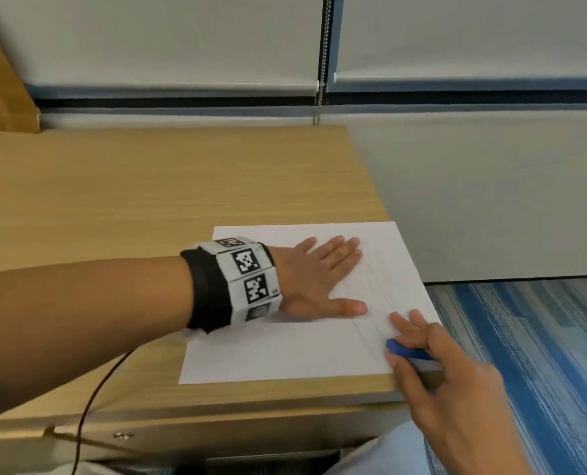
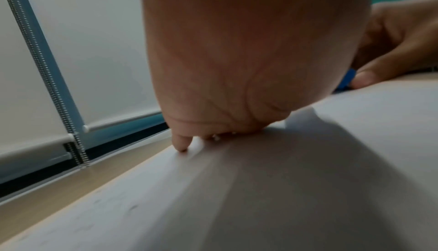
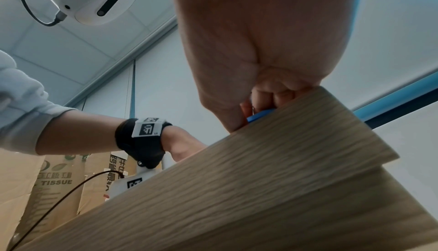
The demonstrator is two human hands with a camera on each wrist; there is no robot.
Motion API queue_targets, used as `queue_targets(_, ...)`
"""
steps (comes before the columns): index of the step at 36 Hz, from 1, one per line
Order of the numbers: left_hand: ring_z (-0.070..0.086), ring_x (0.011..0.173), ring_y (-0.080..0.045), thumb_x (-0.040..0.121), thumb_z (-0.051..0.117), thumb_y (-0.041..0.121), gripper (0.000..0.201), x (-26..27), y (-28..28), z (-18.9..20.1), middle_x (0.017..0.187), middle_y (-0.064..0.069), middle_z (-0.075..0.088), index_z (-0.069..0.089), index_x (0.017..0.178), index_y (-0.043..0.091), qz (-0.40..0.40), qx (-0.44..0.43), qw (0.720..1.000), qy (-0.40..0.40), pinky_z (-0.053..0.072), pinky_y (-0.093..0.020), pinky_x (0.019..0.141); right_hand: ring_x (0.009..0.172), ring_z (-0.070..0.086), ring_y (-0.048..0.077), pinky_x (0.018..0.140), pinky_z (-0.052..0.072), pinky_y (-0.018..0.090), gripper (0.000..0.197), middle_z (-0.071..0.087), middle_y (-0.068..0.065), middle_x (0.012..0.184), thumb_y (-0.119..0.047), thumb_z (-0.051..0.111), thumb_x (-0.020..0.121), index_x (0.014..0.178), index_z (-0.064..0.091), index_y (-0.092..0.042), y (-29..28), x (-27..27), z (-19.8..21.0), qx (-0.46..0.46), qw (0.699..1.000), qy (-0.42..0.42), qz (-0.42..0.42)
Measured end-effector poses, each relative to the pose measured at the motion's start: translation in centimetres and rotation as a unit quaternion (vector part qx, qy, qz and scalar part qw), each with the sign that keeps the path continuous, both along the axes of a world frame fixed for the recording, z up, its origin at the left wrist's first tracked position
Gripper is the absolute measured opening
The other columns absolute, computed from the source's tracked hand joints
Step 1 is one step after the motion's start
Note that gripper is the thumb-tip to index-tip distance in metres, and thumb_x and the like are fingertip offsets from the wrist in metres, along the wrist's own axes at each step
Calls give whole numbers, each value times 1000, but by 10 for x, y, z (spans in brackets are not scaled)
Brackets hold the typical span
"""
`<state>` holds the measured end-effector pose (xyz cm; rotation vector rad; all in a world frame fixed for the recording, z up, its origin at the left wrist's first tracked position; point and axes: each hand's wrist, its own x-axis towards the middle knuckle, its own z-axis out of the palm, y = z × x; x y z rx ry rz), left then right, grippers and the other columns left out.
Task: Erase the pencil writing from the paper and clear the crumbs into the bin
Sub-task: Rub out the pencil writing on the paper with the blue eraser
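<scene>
Right hand [image 1: 446, 368] half hides eraser [image 1: 406, 352]; pencil lines [image 1: 379, 303] faint

White paper [image 1: 285, 351] flat at desk corner — blue eraser [image 1: 406, 352] touching it.

A white paper [image 1: 285, 347] carrying faint grey pencil lines [image 1: 381, 303] is lying at the right edge of a pale wood-grain worktop [image 1: 148, 186], a blue eraser [image 1: 406, 352] is showing at the paper's near right corner, and blue-and-white streaked carpet [image 1: 531, 337] is running beyond the worktop's right edge.
</scene>
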<state>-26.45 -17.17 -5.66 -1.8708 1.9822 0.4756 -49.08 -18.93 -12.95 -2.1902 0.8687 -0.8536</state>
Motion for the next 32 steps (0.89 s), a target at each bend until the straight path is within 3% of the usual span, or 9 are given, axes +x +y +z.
queue_targets(5, -21, 147, -17, 88, 4, 70, 91, 53, 23, 6, 157, -6, -31, -22, 151, 9, 146, 14, 989, -36, -1, -41, 122, 131, 45, 3, 105, 45, 43, 28, 58, -41, 112, -14, 73, 76, 100, 65, -27, 3, 0, 3, 34, 999, -4, -14)
queue_targets(9, -22, 147, -19, 85, 0, 70, 93, 63, 36, 13, 156, -7, -33, -24, 150, 8, 194, 45, 978, -57, -3, -40, 122, 131, 43, 0, 103, 47, 42, 37, 48, -51, 115, -21, 70, 78, 115, 63, -18, 4, -1, 7, 41, 999, 21, -9)
queue_targets(12, -29, 144, -18, 81, -1, 73, 95, 32, 41, 11, 153, -5, -38, -27, 148, 12, 97, 34, 994, -39, -9, -40, 121, 122, 42, -17, 106, 45, 41, 38, 45, -58, 106, -14, 73, 78, 115, 64, -14, 4, 0, 9, 49, 999, 21, -7)
queue_targets(14, -33, 142, -17, 85, 2, 73, 91, 0, 46, 6, 150, -4, -40, -30, 147, 14, -3, 25, 999, -22, -13, -39, 120, 118, 40, -25, 104, 46, 43, 35, 48, -55, 108, -10, 74, 77, 111, 65, -12, 4, 0, 8, 50, 999, 8, -8)
queue_targets(16, -35, 141, -14, 90, 6, 71, 88, -28, 52, 1, 150, -3, -41, -30, 147, 15, -80, 18, 997, -4, -17, -38, 118, 119, 44, -20, 102, 47, 46, 32, 52, -45, 115, -7, 75, 75, 105, 67, -11, 4, 0, 6, 37, 999, -8, -11)
queue_targets(19, -38, 139, -10, 93, 10, 70, 86, -38, 61, 0, 152, 0, -41, -29, 148, 17, -97, 19, 995, 15, -19, -36, 117, 126, 51, 1, 98, 50, 47, 36, 51, -42, 120, -10, 77, 74, 109, 66, -10, 3, -1, 5, 19, 1000, -3, -15)
queue_targets(27, -33, 141, -15, 72, -8, 76, 96, 47, 60, 12, 149, -2, -43, -35, 142, 16, 151, 70, 985, -47, -9, -39, 121, 127, 50, 3, 104, 46, 44, 40, 47, -47, 119, -13, 77, 74, 112, 66, -9, 4, -1, 9, 8, 1000, 12, -12)
queue_targets(30, -23, 146, -16, 80, -2, 74, 96, 65, 51, 15, 155, -4, -34, -27, 148, 10, 212, 83, 969, -97, -4, -38, 121, 129, 47, 3, 108, 43, 40, 38, 52, -50, 108, -15, 76, 75, 112, 66, -15, 5, -1, 12, 32, 999, 29, -16)
queue_targets(32, -17, 148, -18, 89, 8, 72, 93, 68, 41, 21, 157, -5, -31, -25, 149, 9, 213, 94, 967, -101, 2, -42, 122, 130, 45, -2, 109, 42, 39, 40, 49, -50, 114, -17, 75, 77, 116, 65, -16, 5, -1, 14, 39, 999, 34, -16)
